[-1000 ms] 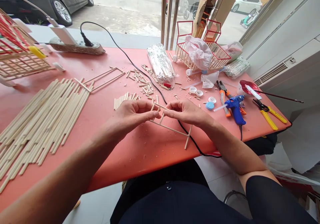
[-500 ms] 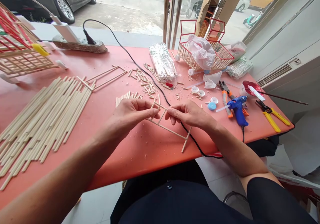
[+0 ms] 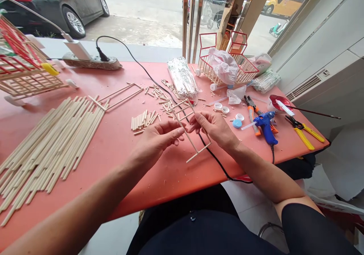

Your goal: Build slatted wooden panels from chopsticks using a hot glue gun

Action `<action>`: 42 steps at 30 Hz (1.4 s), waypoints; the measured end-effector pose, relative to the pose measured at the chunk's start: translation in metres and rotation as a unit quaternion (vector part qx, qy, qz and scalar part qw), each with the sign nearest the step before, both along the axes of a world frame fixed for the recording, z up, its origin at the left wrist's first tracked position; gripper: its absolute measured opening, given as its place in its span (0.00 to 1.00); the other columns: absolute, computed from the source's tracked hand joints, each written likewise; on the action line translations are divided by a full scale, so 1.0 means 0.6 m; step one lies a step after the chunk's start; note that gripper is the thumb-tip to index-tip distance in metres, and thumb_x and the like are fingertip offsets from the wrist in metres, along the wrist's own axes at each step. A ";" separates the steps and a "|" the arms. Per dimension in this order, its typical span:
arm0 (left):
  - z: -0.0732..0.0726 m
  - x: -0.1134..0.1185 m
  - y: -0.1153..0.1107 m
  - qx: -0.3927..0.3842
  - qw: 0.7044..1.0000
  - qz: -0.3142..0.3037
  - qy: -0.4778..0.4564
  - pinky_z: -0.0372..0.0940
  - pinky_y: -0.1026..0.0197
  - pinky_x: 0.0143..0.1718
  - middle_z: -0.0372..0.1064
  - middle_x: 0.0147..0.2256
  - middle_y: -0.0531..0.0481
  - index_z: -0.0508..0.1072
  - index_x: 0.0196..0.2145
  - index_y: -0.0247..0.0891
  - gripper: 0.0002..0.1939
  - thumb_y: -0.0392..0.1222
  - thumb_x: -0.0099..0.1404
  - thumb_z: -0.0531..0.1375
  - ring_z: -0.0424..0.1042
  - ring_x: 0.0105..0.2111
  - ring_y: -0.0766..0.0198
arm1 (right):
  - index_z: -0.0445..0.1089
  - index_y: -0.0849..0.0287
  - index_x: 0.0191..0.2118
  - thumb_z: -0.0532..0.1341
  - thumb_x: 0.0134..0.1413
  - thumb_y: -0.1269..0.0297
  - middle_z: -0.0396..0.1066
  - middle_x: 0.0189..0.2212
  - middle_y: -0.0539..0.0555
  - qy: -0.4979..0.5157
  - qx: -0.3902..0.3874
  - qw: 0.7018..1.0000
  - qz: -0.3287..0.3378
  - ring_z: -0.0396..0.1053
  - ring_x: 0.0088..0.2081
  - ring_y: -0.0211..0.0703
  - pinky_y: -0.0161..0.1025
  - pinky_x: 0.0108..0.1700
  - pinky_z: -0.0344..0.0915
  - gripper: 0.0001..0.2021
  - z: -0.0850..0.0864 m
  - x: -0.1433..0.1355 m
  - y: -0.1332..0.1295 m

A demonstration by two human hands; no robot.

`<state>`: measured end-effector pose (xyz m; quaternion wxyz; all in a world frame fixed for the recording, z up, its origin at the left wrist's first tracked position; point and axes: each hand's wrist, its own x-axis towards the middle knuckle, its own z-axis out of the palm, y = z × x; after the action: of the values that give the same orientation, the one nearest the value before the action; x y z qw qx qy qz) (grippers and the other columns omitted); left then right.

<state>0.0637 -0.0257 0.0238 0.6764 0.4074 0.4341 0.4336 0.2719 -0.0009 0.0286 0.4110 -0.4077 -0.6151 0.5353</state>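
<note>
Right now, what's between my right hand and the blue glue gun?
Head view: a round blue cap, a round white cap, a wooden scrap, a translucent glue stick and an orange pliers handle.

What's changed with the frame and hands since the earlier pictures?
The stick frame has turned: its crossbar end swung away from the person, its other end leftward. The right hand holds it; the left hand has shifted off the crossbars, grip unclear. The long sticks, glue gun and yellow pliers stayed put.
</note>
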 end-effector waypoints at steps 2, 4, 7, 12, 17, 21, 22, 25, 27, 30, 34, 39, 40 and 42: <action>-0.006 -0.001 -0.001 0.021 1.000 -0.004 0.015 0.62 0.67 0.30 0.74 0.27 0.50 0.86 0.36 0.38 0.20 0.55 0.53 0.79 0.68 0.27 0.69 | 0.76 0.60 0.36 0.65 0.60 0.34 0.80 0.28 0.55 -0.004 -0.003 1.000 0.014 0.77 0.32 0.42 0.37 0.35 0.70 0.28 0.002 -0.004 -0.004; -0.008 -0.005 0.000 0.030 0.999 -0.003 0.028 0.59 0.66 0.28 0.74 0.26 0.49 0.86 0.35 0.38 0.18 0.56 0.57 0.76 0.66 0.26 0.70 | 0.76 0.60 0.36 0.66 0.60 0.34 0.81 0.30 0.56 -0.016 -0.012 0.999 0.032 0.77 0.33 0.41 0.37 0.36 0.70 0.28 0.007 -0.006 -0.006; -0.003 -0.010 0.004 0.037 0.999 -0.005 0.036 0.59 0.65 0.28 0.77 0.29 0.47 0.86 0.32 0.38 0.17 0.56 0.57 0.76 0.66 0.27 0.69 | 0.76 0.60 0.37 0.68 0.57 0.35 0.81 0.33 0.55 -0.030 -0.023 0.998 0.040 0.73 0.31 0.37 0.36 0.35 0.68 0.28 0.015 -0.004 -0.005; 0.001 -0.009 0.003 0.047 0.997 -0.024 0.058 0.60 0.64 0.29 0.78 0.29 0.46 0.86 0.32 0.39 0.16 0.55 0.58 0.75 0.67 0.27 0.68 | 0.75 0.60 0.35 0.72 0.55 0.38 0.78 0.32 0.52 -0.030 -0.029 0.998 0.047 0.70 0.31 0.36 0.35 0.35 0.68 0.26 0.019 0.001 0.001; 0.001 -0.009 -0.001 0.059 0.995 -0.036 0.078 0.58 0.63 0.27 0.77 0.27 0.47 0.85 0.29 0.39 0.15 0.54 0.59 0.75 0.66 0.26 0.68 | 0.76 0.60 0.32 0.72 0.55 0.41 0.77 0.29 0.52 -0.026 -0.047 0.996 0.078 0.72 0.32 0.38 0.36 0.37 0.69 0.23 0.008 0.004 0.005; 0.012 -0.006 -0.005 0.062 0.992 -0.036 0.103 0.59 0.62 0.27 0.75 0.26 0.47 0.85 0.28 0.39 0.16 0.55 0.60 0.74 0.66 0.25 0.66 | 0.75 0.60 0.31 0.72 0.56 0.44 0.77 0.29 0.51 -0.013 -0.058 0.995 0.081 0.71 0.31 0.37 0.36 0.36 0.68 0.21 0.002 0.003 0.004; 0.016 -0.004 -0.006 0.061 0.992 -0.033 0.108 0.58 0.61 0.27 0.75 0.25 0.47 0.85 0.28 0.39 0.16 0.55 0.59 0.74 0.66 0.25 0.66 | 0.75 0.60 0.31 0.73 0.55 0.44 0.77 0.28 0.51 -0.013 -0.063 0.995 0.077 0.71 0.31 0.37 0.36 0.36 0.67 0.21 0.002 0.002 0.003; 0.026 0.002 -0.009 0.058 0.990 -0.021 0.123 0.57 0.60 0.25 0.73 0.22 0.48 0.83 0.25 0.39 0.16 0.55 0.57 0.74 0.64 0.23 0.65 | 0.75 0.60 0.30 0.73 0.54 0.46 0.76 0.27 0.51 -0.020 -0.075 0.995 0.060 0.70 0.30 0.37 0.35 0.35 0.66 0.20 0.004 0.000 0.000; 0.030 0.004 -0.011 0.058 0.989 -0.016 0.133 0.57 0.60 0.25 0.73 0.22 0.48 0.83 0.24 0.39 0.15 0.54 0.57 0.73 0.64 0.23 0.65 | 0.74 0.60 0.30 0.73 0.54 0.46 0.76 0.26 0.50 -0.020 -0.074 0.996 0.053 0.69 0.30 0.37 0.35 0.34 0.65 0.20 0.003 -0.001 -0.001; 0.030 0.003 -0.012 0.062 0.987 -0.016 0.145 0.58 0.60 0.27 0.73 0.22 0.48 0.84 0.25 0.39 0.15 0.53 0.58 0.73 0.66 0.24 0.64 | 0.75 0.60 0.29 0.72 0.55 0.48 0.75 0.26 0.50 -0.013 -0.066 0.996 0.052 0.69 0.29 0.36 0.35 0.34 0.64 0.19 0.000 -0.002 -0.001; 0.024 0.000 -0.011 0.060 0.987 -0.018 0.150 0.60 0.60 0.28 0.75 0.23 0.47 0.85 0.26 0.39 0.17 0.56 0.57 0.74 0.67 0.25 0.64 | 0.76 0.60 0.29 0.72 0.55 0.48 0.75 0.26 0.50 -0.011 -0.067 0.996 0.053 0.70 0.30 0.37 0.35 0.35 0.65 0.19 -0.005 -0.002 -0.002; 0.021 0.001 -0.011 0.054 0.990 -0.016 0.132 0.63 0.60 0.31 0.78 0.27 0.46 0.85 0.27 0.39 0.15 0.54 0.56 0.75 0.68 0.26 0.64 | 0.76 0.60 0.30 0.72 0.55 0.48 0.76 0.27 0.51 -0.014 -0.065 0.996 0.054 0.71 0.31 0.37 0.36 0.36 0.66 0.18 -0.009 -0.001 -0.001; 0.021 0.001 -0.011 0.053 0.990 -0.014 0.130 0.63 0.60 0.32 0.78 0.27 0.46 0.85 0.27 0.39 0.14 0.53 0.56 0.75 0.68 0.26 0.64 | 0.76 0.60 0.29 0.72 0.55 0.48 0.76 0.27 0.51 -0.015 -0.064 0.996 0.054 0.71 0.31 0.37 0.36 0.36 0.66 0.18 -0.010 -0.001 0.000; 0.022 0.002 -0.012 0.051 0.990 -0.010 0.129 0.64 0.59 0.32 0.77 0.26 0.47 0.85 0.26 0.40 0.14 0.53 0.56 0.75 0.68 0.26 0.64 | 0.77 0.60 0.29 0.72 0.56 0.48 0.76 0.27 0.51 -0.016 -0.061 0.996 0.055 0.71 0.31 0.38 0.36 0.37 0.66 0.18 -0.010 -0.001 0.000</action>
<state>0.0650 -0.0327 0.0372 0.5974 0.4986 0.4909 0.3918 0.2716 -0.0006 0.0226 0.3449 -0.4060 -0.6095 0.5871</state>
